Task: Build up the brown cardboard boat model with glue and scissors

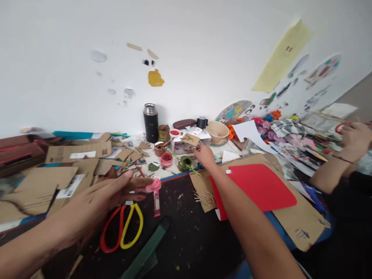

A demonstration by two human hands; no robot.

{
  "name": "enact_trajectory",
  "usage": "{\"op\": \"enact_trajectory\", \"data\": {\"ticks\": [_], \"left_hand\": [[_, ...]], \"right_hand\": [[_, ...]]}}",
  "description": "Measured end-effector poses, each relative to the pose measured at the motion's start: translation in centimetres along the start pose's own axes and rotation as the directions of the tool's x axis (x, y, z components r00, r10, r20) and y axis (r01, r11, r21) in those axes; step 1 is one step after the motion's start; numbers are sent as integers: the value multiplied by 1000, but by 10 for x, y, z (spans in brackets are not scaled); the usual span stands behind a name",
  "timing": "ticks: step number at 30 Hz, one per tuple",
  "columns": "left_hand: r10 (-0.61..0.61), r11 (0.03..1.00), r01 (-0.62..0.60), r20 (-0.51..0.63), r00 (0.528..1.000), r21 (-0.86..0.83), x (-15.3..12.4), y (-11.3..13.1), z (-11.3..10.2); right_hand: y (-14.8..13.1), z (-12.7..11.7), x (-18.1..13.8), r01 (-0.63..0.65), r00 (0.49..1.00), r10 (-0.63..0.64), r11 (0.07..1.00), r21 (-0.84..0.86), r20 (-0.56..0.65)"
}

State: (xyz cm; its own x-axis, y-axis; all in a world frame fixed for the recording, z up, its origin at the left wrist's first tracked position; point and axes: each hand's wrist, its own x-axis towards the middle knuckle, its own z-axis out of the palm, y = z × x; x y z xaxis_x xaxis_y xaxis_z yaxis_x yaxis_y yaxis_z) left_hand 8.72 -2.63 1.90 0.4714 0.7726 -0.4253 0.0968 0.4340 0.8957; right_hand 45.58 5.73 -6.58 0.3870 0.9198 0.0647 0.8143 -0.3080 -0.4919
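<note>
My left hand [116, 188] reaches in from the left with a small pink rounded piece [154, 185] at its fingertips; what kind of thing it is I cannot make out. Below this hand lie scissors [132, 228] with one red and one yellow handle. My right hand [204, 155] stretches to the back of the table, its fingers closed at the edge of a small brown cardboard piece [190, 139]. Close to it stand open paint jars: a green jar [185, 163] with a green stick across it, a pink jar [166, 159] and a brown jar [159, 149].
A green-handled cutter [148, 252] and a pink tube [157, 204] lie in front. Red sheet [258, 186] rests on cardboard at right. Cardboard scraps [78, 151] pile up at left. A black flask [151, 124] stands at the back. Another person's hand [356, 135] is at far right.
</note>
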Motion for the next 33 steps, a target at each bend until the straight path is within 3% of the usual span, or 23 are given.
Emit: {"op": "enact_trajectory", "data": {"ticks": [5, 11, 12, 14, 16, 19, 22, 27, 33], "left_hand": [[-6, 961, 20, 51, 999, -277, -1, 2, 5], [39, 926, -13, 61, 997, -378, -8, -8, -11], [46, 923, -22, 53, 998, -384, -9, -10, -13], [64, 928, -50, 25, 998, -370, -11, -14, -16], [86, 946, -84, -9, 996, -312, -14, -19, -19], [134, 981, -140, -55, 989, -132, -20, -26, -23], [218, 972, -207, -106, 970, 111, -30, -27, -26], [400, 878, -335, -137, 906, 343, -43, -26, -32], [523, 792, -400, -174, 834, 461, -39, -39, -49]], "right_hand": [[5, -8, -15, -20, 998, 29, 985, 174, -47], [5, -50, -63, -22, 984, 102, 881, 472, -145], [1, -57, -76, -17, 986, 103, 844, 537, -131], [-11, -67, -103, -15, 997, 73, 627, 779, -39], [-27, -69, -130, -59, 996, -19, 536, 842, 82], [-56, -53, -160, -104, 941, -200, 593, 798, 272], [-86, -19, -170, -105, 891, -288, 621, 776, 351], [-133, 34, -167, -139, 872, -352, 486, 863, 339], [-165, 63, -171, -189, 856, -397, 358, 914, 332]]}}
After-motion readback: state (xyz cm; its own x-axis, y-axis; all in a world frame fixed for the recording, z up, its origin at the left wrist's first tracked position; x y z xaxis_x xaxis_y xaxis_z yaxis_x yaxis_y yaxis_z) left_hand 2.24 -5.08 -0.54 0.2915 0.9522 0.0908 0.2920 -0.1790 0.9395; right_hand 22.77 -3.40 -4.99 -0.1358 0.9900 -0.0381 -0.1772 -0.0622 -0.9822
